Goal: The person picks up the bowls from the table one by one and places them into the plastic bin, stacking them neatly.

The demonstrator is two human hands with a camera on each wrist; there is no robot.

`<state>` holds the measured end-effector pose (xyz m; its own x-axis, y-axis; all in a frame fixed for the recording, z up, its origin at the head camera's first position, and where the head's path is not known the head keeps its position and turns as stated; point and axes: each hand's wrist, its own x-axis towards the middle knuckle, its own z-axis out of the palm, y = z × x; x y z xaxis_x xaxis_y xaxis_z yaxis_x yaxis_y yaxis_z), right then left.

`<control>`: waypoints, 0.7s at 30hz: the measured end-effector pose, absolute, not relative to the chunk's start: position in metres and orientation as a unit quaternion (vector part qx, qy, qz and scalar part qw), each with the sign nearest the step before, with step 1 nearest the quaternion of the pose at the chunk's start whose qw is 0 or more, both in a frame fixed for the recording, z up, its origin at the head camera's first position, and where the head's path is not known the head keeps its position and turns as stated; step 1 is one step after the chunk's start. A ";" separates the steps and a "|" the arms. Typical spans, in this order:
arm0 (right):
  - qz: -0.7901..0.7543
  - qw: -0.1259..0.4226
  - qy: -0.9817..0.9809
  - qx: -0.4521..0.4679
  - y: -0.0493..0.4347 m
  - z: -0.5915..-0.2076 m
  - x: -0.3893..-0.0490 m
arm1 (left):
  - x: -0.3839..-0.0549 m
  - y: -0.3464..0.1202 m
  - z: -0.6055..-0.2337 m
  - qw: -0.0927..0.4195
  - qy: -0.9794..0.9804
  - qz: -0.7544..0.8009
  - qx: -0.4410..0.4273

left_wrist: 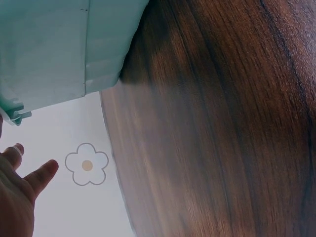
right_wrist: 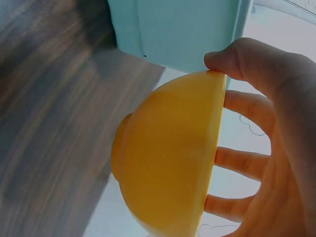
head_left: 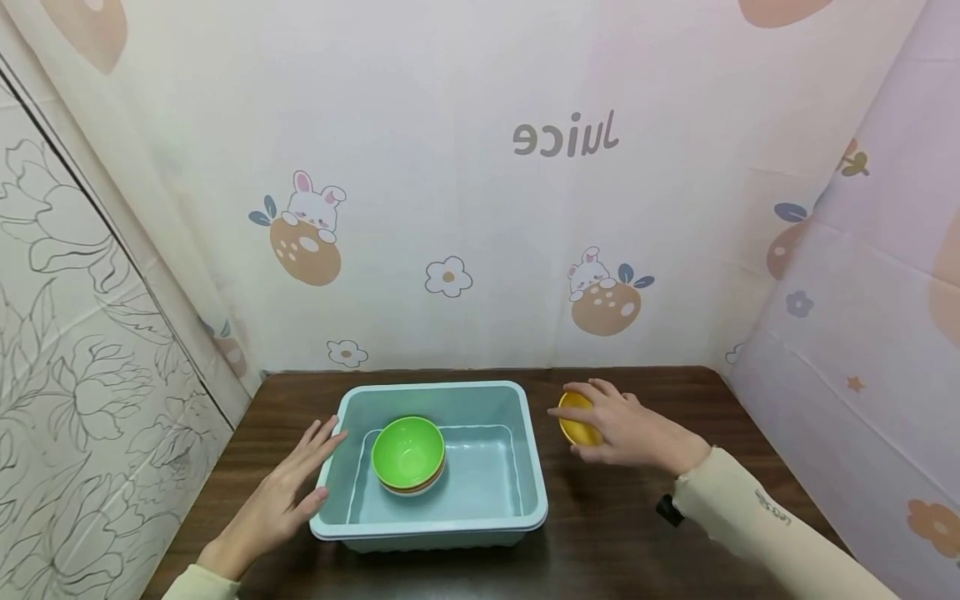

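Note:
A light teal plastic tub (head_left: 468,527) stands on the table with a small stack of bowls inside, left of its middle. On top of the stack is a green bowl (head_left: 408,452); orange-brown and white rims show beneath it. My right hand (head_left: 626,429) grips a yellow bowl (right_wrist: 170,153) by its rim, thumb on one edge and fingers across the opening. That bowl is held above the table, to the right of the tub. My left hand (head_left: 277,496) is at the tub's left rim with fingers extended; whether they touch it I cannot tell.
The dark wood table (head_left: 622,533) runs back to a printed cloth (head_left: 450,192) hanging behind it. More cloth closes in the left and right sides. A small black object (head_left: 670,510) shows beside my right sleeve.

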<state>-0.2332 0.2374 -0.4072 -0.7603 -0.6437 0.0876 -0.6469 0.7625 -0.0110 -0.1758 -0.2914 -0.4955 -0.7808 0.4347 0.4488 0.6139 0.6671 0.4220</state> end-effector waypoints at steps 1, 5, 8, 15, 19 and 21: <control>0.021 0.039 -0.938 0.343 0.237 -0.405 -0.234 | -0.176 -0.291 -0.495 0.156 -0.900 -0.286 -0.291; 0.019 0.039 -0.940 0.339 0.233 -0.399 -0.239 | -0.176 -0.292 -0.496 0.156 -0.899 -0.287 -0.293; 0.016 0.048 -0.939 0.341 0.230 -0.393 -0.242 | -0.176 -0.292 -0.497 0.159 -0.895 -0.290 -0.299; 0.014 0.066 -0.932 0.356 0.219 -0.379 -0.250 | -0.177 -0.292 -0.499 0.166 -0.888 -0.298 -0.308; 0.031 0.047 -0.941 0.335 0.212 -0.374 -0.254 | -0.176 -0.292 -0.498 0.166 -0.889 -0.297 -0.306; 0.039 0.040 -0.943 0.329 0.208 -0.372 -0.256 | -0.176 -0.292 -0.498 0.165 -0.891 -0.295 -0.302</control>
<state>-0.2562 0.2084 -0.3718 -0.7804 -0.6169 0.1017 -0.6232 0.7806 -0.0471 -0.1759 -0.2918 -0.4981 -0.7626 0.4416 0.4726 0.6364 0.6430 0.4261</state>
